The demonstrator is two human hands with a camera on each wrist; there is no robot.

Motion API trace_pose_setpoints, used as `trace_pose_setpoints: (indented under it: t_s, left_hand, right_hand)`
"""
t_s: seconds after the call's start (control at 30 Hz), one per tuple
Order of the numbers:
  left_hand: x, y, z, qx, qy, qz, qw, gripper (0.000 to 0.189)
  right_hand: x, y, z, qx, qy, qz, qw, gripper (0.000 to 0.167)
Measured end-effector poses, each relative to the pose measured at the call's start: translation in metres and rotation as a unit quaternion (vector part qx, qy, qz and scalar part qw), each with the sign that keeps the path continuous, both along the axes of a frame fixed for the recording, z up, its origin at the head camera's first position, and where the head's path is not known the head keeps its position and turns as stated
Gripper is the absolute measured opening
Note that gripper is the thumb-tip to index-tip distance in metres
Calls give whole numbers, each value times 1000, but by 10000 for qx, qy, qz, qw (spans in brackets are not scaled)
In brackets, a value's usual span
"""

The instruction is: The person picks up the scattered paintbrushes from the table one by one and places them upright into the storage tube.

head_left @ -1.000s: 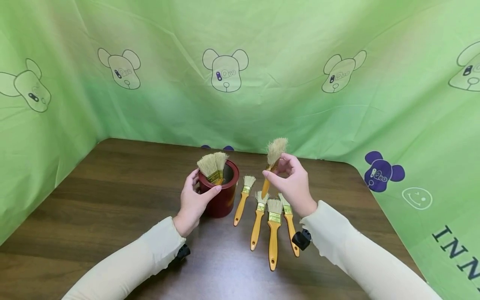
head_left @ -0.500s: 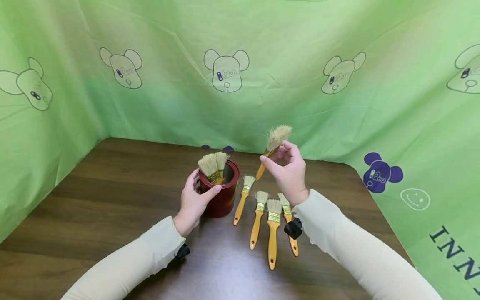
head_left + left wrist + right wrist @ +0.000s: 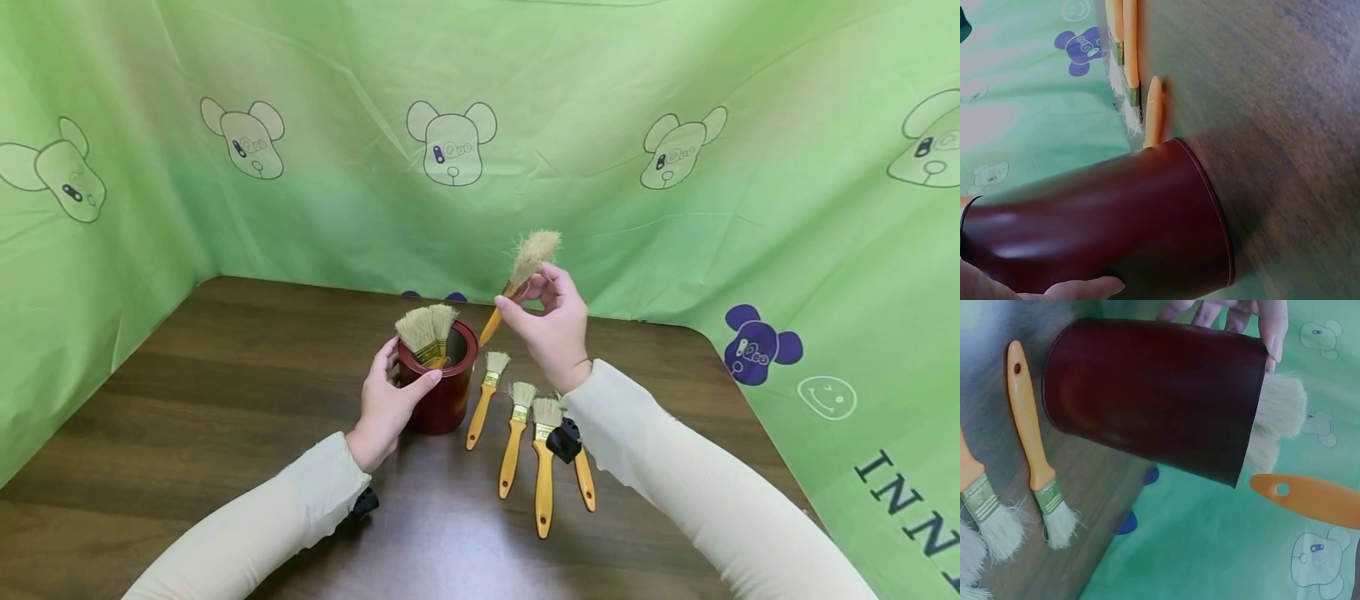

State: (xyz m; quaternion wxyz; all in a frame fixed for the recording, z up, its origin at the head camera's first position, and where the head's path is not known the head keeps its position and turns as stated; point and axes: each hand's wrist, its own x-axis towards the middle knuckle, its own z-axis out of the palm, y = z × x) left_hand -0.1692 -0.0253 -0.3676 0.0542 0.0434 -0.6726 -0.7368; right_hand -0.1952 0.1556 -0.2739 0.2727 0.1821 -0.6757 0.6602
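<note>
My left hand (image 3: 386, 408) grips the dark red cylindrical pot (image 3: 446, 404), thumb along the near side of the rim. Two paintbrushes (image 3: 426, 332) lean inside it, pale bristles up, their lower handles hidden. With thumb and fingers, my right hand (image 3: 551, 333) pinches another paintbrush (image 3: 491, 323) near its ferrule. Its bristles point up and to the right. The lower end of its handle is beside the pot's rim, just right of the opening. In the right wrist view that orange handle (image 3: 1316, 499), with a hole at its end, lies close to the rim.
Several more paintbrushes lie on the brown wooden table (image 3: 247, 375) right of the pot, the nearest brush (image 3: 483, 404) close beside it. My right wrist camera (image 3: 564, 440) overlaps two of them in the head view. A green printed cloth (image 3: 555, 133) hangs behind the table.
My right hand has lifted the paintbrush and carried it left, from over the lying brushes to beside the pot's rim. My left hand and the pot have stayed in place.
</note>
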Motion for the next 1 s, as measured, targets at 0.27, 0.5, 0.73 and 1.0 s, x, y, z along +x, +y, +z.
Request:
trace_pose_setpoints:
  t_s: [0.27, 0.5, 0.73, 1.0]
  left_hand:
    - [0, -1, -3, -80, -61, -42, 9999, 79]
    - [-2, -1, -3, -71, -45, -68, 9999, 78]
    - [-3, -1, -2, -98, -36, -100, 9999, 78]
    - [-1, -1, -1, -108, 40, -102, 9999, 78]
  right_hand:
    - [-5, -23, 3, -1229, -875, -20, 9886, 37]
    - [-13, -32, 3, -1101, -705, 414, 9906, 33]
    - [-25, -34, 13, -741, -1004, 614, 9903, 38]
    - [-37, -13, 22, 184, -2039, 1555, 9664, 48]
